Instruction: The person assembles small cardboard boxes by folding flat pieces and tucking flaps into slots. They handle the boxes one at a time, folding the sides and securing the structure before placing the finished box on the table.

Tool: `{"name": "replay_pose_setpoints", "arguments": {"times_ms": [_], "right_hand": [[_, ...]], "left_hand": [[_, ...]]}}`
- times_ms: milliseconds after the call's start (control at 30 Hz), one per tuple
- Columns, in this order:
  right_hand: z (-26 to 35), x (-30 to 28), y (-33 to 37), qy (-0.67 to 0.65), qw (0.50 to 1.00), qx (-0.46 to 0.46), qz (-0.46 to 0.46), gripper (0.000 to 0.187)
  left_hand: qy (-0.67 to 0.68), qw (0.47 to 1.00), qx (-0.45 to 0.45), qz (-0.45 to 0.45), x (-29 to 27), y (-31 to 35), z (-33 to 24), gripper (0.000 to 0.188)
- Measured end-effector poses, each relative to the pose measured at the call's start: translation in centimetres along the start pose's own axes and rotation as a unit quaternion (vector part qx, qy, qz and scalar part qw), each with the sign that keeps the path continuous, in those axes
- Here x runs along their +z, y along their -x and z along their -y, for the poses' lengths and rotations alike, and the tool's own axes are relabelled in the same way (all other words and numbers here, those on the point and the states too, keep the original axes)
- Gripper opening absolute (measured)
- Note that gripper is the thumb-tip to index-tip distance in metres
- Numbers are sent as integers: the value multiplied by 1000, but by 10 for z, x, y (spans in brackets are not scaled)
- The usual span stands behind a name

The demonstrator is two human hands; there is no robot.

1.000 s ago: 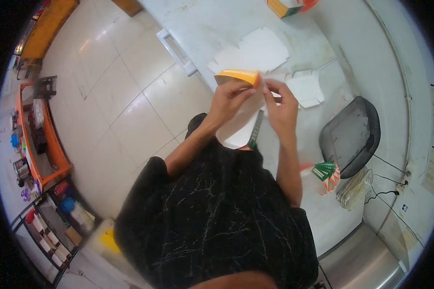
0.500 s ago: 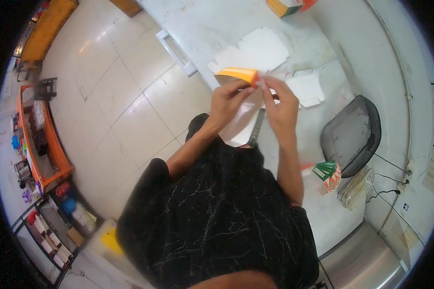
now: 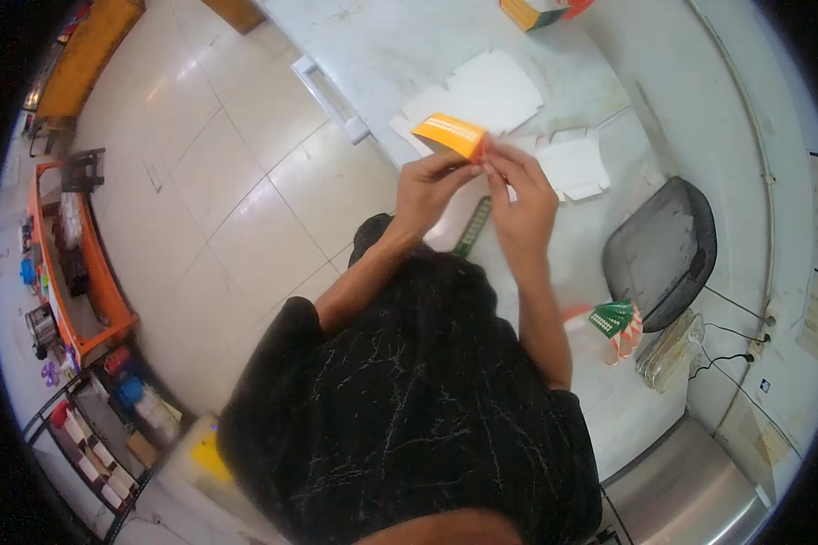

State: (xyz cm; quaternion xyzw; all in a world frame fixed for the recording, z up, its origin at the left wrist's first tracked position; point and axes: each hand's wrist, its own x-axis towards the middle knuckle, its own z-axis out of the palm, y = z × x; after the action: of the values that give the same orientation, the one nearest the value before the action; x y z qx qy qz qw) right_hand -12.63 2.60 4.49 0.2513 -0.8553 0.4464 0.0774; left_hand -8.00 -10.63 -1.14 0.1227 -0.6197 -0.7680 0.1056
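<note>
A partly folded cardboard carton with an orange printed panel (image 3: 449,134) is held up over the table. A green printed strip (image 3: 474,225) slants below it, and I cannot tell whether it belongs to the same carton. My left hand (image 3: 424,195) grips the carton from the left, thumb toward its red corner. Meeting it there, my right hand (image 3: 525,198) pinches that corner between thumb and fingers. Beyond both hands lies a white unfolded cardboard sheet (image 3: 493,93). Another white cardboard piece (image 3: 574,165) rests to the right of it.
A folded orange-and-green carton (image 3: 529,14) stands at the table's far end. On the right are a dark rounded tray-like object (image 3: 662,256), fanned green and red-striped cards (image 3: 614,320) and a clear plastic bundle (image 3: 671,352). Cables run along the wall. An orange rack (image 3: 100,291) stands left.
The carton has turned so its orange panel faces up more, showing its printing. White card below the hands shows less. Both hands keep their hold, the right one shifting slightly.
</note>
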Motion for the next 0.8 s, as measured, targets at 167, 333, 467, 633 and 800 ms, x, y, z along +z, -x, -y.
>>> {"name": "replay_pose_setpoints", "arguments": {"times_ms": [167, 333, 467, 633, 800], "right_hand": [[9, -5, 3, -91, 992, 72, -42, 13], [16, -3, 4, -90, 993, 28, -78, 13], [19, 1, 7, -87, 993, 31, -75, 14], [16, 7, 10, 14, 996, -73, -54, 19], [-1, 3, 24, -81, 993, -88, -11, 32]], "left_hand": [[27, 999, 12, 20, -2, -1, -3, 16], [46, 998, 33, 16, -2, -5, -9, 16], [19, 998, 54, 15, -3, -4, -13, 15], [47, 997, 57, 35, 1, -5, -25, 20], [-59, 987, 140, 48, 8, -7, -22, 19]]}}
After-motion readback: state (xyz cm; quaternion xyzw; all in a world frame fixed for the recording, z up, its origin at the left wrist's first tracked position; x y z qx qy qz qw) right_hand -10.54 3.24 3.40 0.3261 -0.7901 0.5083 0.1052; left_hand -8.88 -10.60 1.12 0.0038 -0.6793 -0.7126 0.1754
